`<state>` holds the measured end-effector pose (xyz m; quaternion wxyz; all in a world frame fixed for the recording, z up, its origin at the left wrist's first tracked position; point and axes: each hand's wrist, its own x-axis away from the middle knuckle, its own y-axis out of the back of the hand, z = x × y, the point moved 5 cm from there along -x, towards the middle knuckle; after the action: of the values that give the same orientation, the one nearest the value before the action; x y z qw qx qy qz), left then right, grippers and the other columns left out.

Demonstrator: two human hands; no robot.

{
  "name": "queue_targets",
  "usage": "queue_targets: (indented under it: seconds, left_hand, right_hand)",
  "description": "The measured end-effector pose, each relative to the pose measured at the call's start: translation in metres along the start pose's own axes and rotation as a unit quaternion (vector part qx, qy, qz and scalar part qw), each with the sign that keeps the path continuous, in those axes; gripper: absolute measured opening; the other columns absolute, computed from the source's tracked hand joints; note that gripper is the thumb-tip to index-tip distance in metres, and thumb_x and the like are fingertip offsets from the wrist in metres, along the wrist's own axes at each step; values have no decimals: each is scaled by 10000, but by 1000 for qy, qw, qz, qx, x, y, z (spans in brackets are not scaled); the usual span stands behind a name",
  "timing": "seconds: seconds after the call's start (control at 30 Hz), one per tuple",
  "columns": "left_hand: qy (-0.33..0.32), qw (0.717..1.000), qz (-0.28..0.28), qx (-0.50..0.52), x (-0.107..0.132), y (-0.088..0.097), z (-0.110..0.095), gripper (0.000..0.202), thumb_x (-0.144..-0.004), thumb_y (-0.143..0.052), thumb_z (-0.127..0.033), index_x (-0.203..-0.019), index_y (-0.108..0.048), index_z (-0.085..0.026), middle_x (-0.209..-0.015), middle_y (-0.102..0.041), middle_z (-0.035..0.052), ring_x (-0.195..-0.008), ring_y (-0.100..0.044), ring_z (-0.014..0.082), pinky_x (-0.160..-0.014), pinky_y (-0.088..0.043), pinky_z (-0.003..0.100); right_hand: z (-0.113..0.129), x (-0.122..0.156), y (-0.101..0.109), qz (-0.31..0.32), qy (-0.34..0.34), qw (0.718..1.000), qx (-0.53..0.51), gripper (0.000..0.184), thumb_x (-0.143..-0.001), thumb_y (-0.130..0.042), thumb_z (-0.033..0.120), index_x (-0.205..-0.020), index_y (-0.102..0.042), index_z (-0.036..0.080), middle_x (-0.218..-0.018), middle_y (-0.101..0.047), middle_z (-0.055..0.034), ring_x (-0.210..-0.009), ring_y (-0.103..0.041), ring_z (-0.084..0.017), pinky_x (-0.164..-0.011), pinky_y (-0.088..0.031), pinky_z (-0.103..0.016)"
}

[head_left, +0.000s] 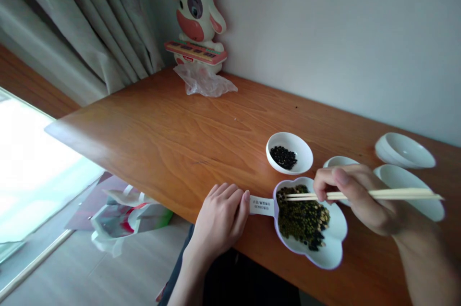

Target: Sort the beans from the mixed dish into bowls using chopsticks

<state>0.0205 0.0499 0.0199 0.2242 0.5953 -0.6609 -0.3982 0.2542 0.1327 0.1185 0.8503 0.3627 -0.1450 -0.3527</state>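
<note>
A left hand (219, 224), fingers pressed together, rests against the printed tab (261, 205) of a flower-shaped dish (326, 253) on the bench (162, 152). Ahead of that hand sits a bowl (306, 152) of black beans (283, 157). The right hand (355, 195) pinches chopsticks (396, 194), their tips held low over mixed green and black beans (302, 217).
</note>
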Motion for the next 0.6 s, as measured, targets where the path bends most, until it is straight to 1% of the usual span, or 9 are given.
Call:
queue_targets:
  seconds: [0.13, 0.27, 0.4, 0.6]
  left_hand:
    - [-6, 1000, -5, -4, -1, 0, -1, 356, -1124, -351, -286, -790, -455, -218, -804, -584, 20, -749, -519, 188, -775, -398, 361]
    - [-7, 1000, -4, 2, 1, -1, -1, 353, -1125, -348, -292, -796, -456, -220, -799, -585, 19, -752, -523, 190, -770, -399, 363]
    - [-4, 1000, -1, 1, 2, -1, 0, 352, -1125, -349, -292, -795, -448, -222, -805, -580, 20, -756, -519, 194, -769, -394, 369]
    - [0, 1000, 2, 4, 3, -1, 0, 356, -1127, -341, -294, -792, -438, -222, -807, -572, 16, -756, -510, 196, -774, -392, 374]
  right_hand:
    - [-1, 3, 1, 5, -16, 1000, -4, 589, -1098, -234, 536, -804, -641, 227, -708, -639, -16, -647, -582, -145, -633, -407, -322]
    - [2, 1, -2, 20, 2, 1000, 1, 614, -1093, -210, 561, -773, -613, 227, -688, -618, -16, -639, -571, -144, -634, -413, -317]
    - [3, -1, -2, 12, 3, 1000, -1, 600, -1101, -228, 533, -761, -614, 225, -660, -608, -7, -621, -564, -136, -630, -408, -309]
    - [-1, 0, -1, 16, -25, 999, -22, 627, -1084, -217, 592, -791, -629, 222, -692, -618, -17, -641, -577, -147, -644, -418, -321]
